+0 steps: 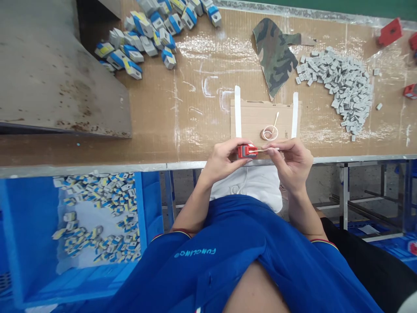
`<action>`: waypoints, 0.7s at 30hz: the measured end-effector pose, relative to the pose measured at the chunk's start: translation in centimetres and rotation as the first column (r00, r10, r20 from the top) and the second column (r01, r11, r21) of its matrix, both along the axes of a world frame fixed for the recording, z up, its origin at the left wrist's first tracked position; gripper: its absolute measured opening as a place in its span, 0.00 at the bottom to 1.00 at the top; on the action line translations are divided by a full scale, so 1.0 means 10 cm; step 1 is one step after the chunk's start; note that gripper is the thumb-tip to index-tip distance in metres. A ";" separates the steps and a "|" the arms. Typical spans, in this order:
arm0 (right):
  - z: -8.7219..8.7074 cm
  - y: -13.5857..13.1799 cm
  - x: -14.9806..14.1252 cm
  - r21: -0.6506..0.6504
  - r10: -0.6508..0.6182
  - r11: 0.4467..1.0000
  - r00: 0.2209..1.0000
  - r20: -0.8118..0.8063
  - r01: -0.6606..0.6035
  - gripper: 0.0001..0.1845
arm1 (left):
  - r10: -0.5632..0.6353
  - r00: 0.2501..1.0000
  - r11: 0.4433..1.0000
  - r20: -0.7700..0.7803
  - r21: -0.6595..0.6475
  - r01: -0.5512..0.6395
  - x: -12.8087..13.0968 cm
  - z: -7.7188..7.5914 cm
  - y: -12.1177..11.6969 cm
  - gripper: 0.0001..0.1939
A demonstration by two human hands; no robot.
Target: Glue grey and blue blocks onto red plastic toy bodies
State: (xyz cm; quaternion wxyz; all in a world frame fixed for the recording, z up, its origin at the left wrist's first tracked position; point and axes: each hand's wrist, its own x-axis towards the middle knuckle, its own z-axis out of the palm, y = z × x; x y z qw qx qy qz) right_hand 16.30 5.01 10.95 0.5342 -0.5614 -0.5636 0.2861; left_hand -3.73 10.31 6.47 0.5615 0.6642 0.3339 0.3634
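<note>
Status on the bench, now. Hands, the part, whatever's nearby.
Left hand pinching red plastic part. Right hand holding cotton swab, end against the part. Cardboard sheet just beyond, second swab on it.

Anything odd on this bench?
A camouflage cloth lies on the bench, out of keeping with the parts around it. One grey part sits apart from the grey heap, looking strayed. White smears also streak the surface.
</note>
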 end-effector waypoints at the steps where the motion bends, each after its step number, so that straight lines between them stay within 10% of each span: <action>1: 0.00 0.00 0.00 0.002 0.006 1.000 1.000 -0.001 -0.006 0.04 | 0.000 1.000 1.000 0.000 0.004 0.000 0.00 0.00 0.00 0.20; 21: 0.12 0.02 -0.04 0.184 -0.001 0.982 0.961 0.278 -0.052 0.08 | 0.027 0.999 0.999 -0.037 0.024 -0.026 0.00 0.02 -0.01 0.20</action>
